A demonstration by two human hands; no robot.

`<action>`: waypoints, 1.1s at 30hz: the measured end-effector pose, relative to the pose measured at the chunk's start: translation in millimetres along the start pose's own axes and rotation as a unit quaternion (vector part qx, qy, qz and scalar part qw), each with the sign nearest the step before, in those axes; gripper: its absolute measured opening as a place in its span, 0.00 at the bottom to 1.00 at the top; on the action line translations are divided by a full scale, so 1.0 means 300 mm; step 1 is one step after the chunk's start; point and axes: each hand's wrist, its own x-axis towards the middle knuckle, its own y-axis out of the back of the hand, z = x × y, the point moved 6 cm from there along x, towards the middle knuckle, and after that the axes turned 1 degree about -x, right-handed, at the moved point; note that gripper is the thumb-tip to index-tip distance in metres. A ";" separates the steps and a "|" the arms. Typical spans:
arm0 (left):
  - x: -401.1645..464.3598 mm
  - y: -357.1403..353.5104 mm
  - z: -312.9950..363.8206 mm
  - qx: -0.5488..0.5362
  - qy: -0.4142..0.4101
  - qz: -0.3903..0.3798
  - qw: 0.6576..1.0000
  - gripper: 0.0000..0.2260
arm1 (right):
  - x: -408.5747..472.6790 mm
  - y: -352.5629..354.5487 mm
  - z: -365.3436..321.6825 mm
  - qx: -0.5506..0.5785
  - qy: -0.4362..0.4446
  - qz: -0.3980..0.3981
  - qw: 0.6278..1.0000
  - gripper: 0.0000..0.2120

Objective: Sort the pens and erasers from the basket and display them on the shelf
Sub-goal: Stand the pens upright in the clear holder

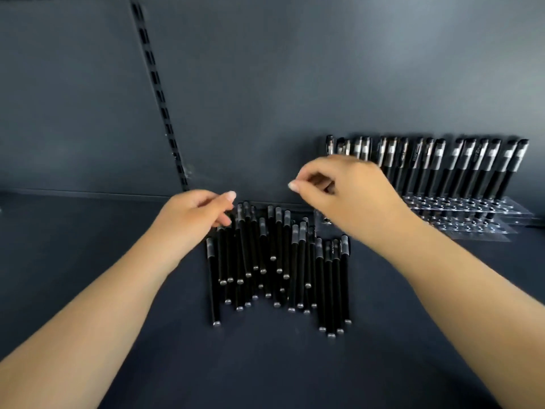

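Shelf (118, 290) held a clear rack (472, 206) at right, back row full of upright pens (442, 166), front holes looked mostly empty. Loose pile (277, 267) lay flat mid-shelf, unsorted; no erasers or basket in view. Left hand (194, 211) touched the pile's far end, fingers loosely curled; right hand (348, 190) hovered above, fingers curled, probably gripping nothing.

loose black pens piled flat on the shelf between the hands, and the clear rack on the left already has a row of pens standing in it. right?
Not quite: the clear rack with the row of standing pens is on the right, behind the right hand, as the head view shows. The loose black pens do lie piled flat on the shelf between the hands.
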 end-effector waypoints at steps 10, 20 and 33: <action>-0.064 0.025 -0.194 0.225 0.139 0.036 0.964 0.26 | -0.151 -0.348 -0.090 -0.098 0.147 -0.279 0.944 0.30; -0.056 0.041 -0.240 0.282 0.212 -0.096 0.931 0.29 | -0.181 -0.390 -0.055 -0.108 0.135 -0.326 0.929 0.33; -0.046 0.082 -0.215 0.311 0.237 -0.137 0.910 0.17 | -0.180 -0.383 -0.065 -0.090 0.137 -0.311 0.936 0.31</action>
